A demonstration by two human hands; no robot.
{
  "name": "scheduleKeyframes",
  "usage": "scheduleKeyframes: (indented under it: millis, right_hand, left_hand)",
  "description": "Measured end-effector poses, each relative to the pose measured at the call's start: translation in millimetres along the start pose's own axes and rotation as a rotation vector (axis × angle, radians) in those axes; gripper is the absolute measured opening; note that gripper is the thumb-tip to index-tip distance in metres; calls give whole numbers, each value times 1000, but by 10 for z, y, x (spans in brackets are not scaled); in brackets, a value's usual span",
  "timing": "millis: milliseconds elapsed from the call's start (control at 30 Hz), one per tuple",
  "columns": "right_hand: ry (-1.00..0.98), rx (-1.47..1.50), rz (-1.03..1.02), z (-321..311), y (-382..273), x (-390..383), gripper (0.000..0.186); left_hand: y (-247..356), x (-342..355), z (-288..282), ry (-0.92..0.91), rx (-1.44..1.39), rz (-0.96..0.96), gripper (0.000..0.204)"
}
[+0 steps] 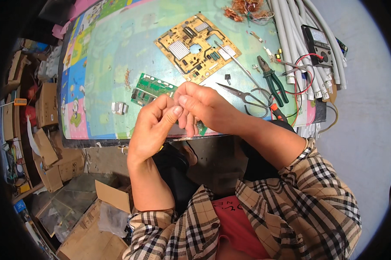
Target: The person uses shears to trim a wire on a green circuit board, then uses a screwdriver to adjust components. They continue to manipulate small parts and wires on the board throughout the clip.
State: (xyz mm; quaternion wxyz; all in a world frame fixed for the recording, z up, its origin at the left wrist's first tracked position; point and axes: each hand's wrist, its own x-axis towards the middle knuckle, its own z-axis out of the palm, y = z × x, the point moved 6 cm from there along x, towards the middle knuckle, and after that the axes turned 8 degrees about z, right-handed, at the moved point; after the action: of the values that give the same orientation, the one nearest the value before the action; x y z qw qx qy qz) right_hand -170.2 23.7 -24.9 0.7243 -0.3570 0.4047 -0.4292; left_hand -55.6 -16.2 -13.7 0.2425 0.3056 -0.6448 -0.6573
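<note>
The left hand point(148, 126) and the right hand point(209, 106) seem to do fine finger work, fingers curled close together, holding what I cannot tell, with the green circuit board point(150, 84) at their ten o'clock, so the next move calls for light, steady fingertips.

Lettering is located as follows. Red shirt point(241, 222): dark letters across the chest — a few are distinct, with the line partly hidden by fabric. Table cover point(84, 60): a short printed word near the left edge, among cartoon figures (small in this view). Black analog meter point(318, 43): markings on the pale dial face, too small to read. Cardboard box point(70, 168), lower left: small dark printed marks — illegible.
</note>
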Motion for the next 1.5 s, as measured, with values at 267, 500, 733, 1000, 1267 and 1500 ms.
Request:
scheduleKeyframes:
  millis: [267,500,733,1000,1267,1500]
  right_hand:
    - [122,29,-30,-239,16,62,23]
    - [85,189,-40,-518,-67,118,19]
    - [-30,-46,68,-445,-124,50,25]
    - [5,167,-22,-569,-101,108,27]
    - [-134,487,57,-470,-64,86,15]
    - [-50,247,4,-557,-105,140,13]
  left_hand:
    - [94,-42,-66,88,114,50,20]
    - [114,70,13,83,-17,130,17]
    - [91,82,-175,74,-272,176,17]
    - [117,51,-182,59,-280,221,19]
    - [68,65,-259,69,-411,228,20]
    - [185,-38,-201,-11,-316,312,23]
